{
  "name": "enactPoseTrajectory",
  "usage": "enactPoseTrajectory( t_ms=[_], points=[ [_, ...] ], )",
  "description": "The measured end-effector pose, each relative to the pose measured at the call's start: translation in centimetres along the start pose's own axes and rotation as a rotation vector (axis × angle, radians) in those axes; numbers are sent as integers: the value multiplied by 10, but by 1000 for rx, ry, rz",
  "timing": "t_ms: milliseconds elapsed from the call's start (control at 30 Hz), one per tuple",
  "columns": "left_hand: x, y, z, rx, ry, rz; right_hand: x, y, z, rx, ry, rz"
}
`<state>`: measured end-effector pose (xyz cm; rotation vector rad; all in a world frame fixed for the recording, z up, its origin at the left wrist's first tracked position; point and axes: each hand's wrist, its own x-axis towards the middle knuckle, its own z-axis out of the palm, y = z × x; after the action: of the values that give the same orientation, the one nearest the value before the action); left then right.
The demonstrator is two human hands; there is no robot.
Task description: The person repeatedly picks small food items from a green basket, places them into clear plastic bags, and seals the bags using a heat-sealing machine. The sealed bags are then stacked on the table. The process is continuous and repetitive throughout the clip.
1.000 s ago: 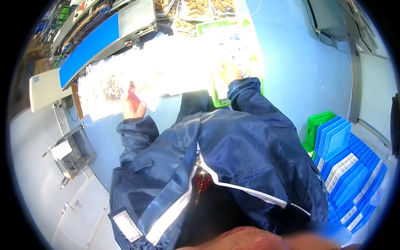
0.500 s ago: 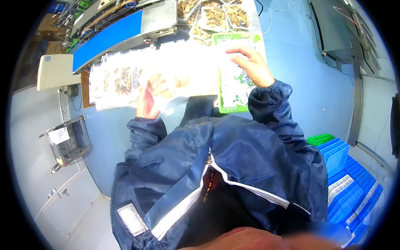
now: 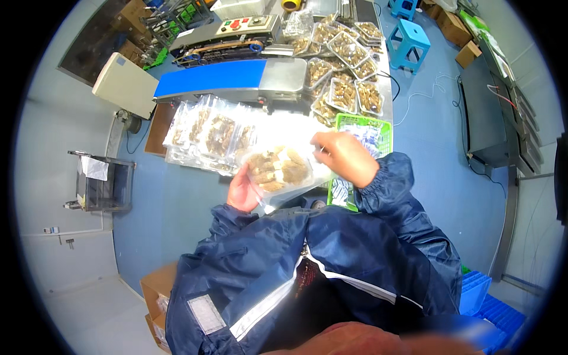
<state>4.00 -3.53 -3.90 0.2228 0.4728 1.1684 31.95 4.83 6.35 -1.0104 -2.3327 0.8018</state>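
My left hand [image 3: 242, 190] is closed around the lower left edge of a clear plastic bag [image 3: 319, 171]. Inside it lies a clear tray of brown, mushroom-like pieces [image 3: 279, 168]. At the bag's right end is my right hand [image 3: 348, 157], its fingers curled in a pinch. Glare washes out its fingertips, so what they grip is unclear. Partly behind that hand stands a green basket [image 3: 386, 137] holding small white-and-blue sachets [image 3: 370, 137]. Filled bags [image 3: 216, 135] of the same brown pieces lie overlapping to the left.
Behind the bags runs a machine with a blue conveyor belt [image 3: 210, 80] and a control panel [image 3: 244, 23]. Several filled trays [image 3: 343, 94] are piled at the back right. A blue stool [image 3: 408, 44] stands beyond, and blue crates [image 3: 476, 293] sit at lower right.
The view has shifted, showing more of the table's far side. My left hand now holds the bagged tray up nearer me. My right hand has moved from over the basket to the bag, fingers now curled.
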Motion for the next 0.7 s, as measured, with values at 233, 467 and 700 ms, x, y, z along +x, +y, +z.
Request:
enactPoseTrajectory(
  t_ms=[233, 467, 700],
  points=[
    [19, -3, -22, -38, -26, -49, 25, 14, 18, 82, 82, -49],
    [10, 68, -76, -7, 114, 119, 61, 99, 79, 549, 360, 620],
    [-20, 206, -167, 123, 372, 392, 100, 202, 230, -354, -157, 446]
  ],
)
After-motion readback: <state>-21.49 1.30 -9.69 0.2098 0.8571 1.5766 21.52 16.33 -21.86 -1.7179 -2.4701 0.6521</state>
